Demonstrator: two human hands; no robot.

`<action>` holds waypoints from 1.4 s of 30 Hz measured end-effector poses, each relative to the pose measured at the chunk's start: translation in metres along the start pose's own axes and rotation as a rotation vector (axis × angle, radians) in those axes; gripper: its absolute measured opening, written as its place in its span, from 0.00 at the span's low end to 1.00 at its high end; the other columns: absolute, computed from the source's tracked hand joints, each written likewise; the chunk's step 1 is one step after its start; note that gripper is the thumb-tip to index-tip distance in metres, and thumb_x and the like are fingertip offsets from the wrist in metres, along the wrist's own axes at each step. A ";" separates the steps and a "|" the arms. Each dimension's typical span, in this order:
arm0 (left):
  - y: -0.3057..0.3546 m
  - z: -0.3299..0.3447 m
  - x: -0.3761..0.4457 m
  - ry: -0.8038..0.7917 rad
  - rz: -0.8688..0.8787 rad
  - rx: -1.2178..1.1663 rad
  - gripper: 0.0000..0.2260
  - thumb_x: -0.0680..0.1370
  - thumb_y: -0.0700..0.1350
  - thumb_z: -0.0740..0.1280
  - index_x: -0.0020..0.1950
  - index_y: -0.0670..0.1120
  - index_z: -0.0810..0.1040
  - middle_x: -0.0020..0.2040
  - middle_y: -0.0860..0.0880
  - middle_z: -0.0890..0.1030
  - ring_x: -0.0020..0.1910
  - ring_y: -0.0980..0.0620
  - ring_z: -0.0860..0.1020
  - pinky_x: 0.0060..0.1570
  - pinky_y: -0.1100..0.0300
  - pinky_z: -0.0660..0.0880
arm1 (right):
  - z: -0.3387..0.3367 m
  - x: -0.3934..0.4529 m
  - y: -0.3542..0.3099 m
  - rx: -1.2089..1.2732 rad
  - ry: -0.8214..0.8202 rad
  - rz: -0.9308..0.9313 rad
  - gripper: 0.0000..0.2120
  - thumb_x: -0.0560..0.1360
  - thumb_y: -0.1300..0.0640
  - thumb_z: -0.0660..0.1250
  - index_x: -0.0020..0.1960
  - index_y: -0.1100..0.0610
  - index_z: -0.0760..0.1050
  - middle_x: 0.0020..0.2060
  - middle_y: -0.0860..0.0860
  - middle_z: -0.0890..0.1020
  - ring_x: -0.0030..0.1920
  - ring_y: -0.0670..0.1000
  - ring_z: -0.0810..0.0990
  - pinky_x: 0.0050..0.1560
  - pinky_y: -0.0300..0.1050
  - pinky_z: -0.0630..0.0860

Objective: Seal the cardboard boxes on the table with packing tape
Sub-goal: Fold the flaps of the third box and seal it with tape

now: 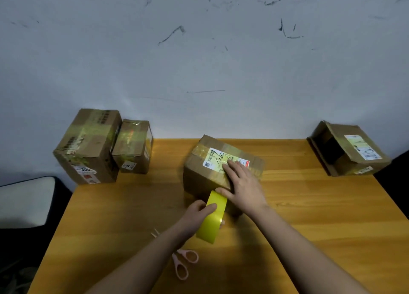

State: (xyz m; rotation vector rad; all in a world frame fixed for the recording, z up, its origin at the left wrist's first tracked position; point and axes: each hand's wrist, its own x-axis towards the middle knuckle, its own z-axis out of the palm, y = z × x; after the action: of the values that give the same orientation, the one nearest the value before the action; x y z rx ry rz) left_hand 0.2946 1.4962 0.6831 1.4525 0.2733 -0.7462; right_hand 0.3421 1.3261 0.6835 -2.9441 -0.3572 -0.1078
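A closed cardboard box (199, 174) with a white shipping label sits at the middle of the wooden table (321, 216). My right hand (243, 185) lies flat on its top near edge, fingers spread, pressing down a strip of tape. My left hand (197, 216) grips a yellow tape roll (213, 218) just in front of the box, the strip running up from the roll to the box's edge. Two taped boxes stand at the back left: a larger one (88, 147) and a smaller one (135, 147). At the back right is an open box (349, 149) tilted on its side.
Pink-handled scissors (183, 265) lie on the table under my left forearm, near the front edge. A grey scuffed wall (199, 61) rises right behind the table. A pale cushion (24, 200) sits off the table's left side.
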 end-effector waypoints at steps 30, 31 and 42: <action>-0.041 -0.002 0.038 0.171 -0.104 -0.038 0.10 0.80 0.48 0.65 0.60 0.48 0.72 0.56 0.46 0.78 0.47 0.51 0.77 0.40 0.61 0.72 | 0.000 0.006 0.013 0.036 -0.038 -0.043 0.34 0.77 0.39 0.61 0.76 0.54 0.60 0.75 0.52 0.62 0.76 0.55 0.58 0.76 0.52 0.53; -0.041 -0.005 0.038 0.178 -0.116 -0.038 0.13 0.80 0.48 0.65 0.62 0.46 0.72 0.57 0.45 0.77 0.49 0.50 0.77 0.40 0.60 0.72 | -0.001 0.005 0.011 0.010 -0.040 -0.033 0.33 0.77 0.41 0.62 0.77 0.54 0.58 0.76 0.51 0.61 0.77 0.54 0.56 0.76 0.51 0.50; -0.072 -0.090 -0.001 0.522 -0.131 -0.014 0.12 0.80 0.40 0.61 0.61 0.37 0.73 0.48 0.43 0.76 0.49 0.46 0.74 0.34 0.59 0.66 | 0.026 -0.079 -0.128 0.034 -0.304 -0.270 0.11 0.80 0.54 0.55 0.56 0.54 0.75 0.49 0.54 0.82 0.48 0.59 0.82 0.37 0.49 0.71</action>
State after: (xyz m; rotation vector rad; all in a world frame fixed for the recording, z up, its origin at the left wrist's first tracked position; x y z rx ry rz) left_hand 0.2734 1.5867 0.6142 1.6101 0.7773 -0.4550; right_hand 0.2360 1.4348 0.6714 -2.8608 -0.7892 0.3120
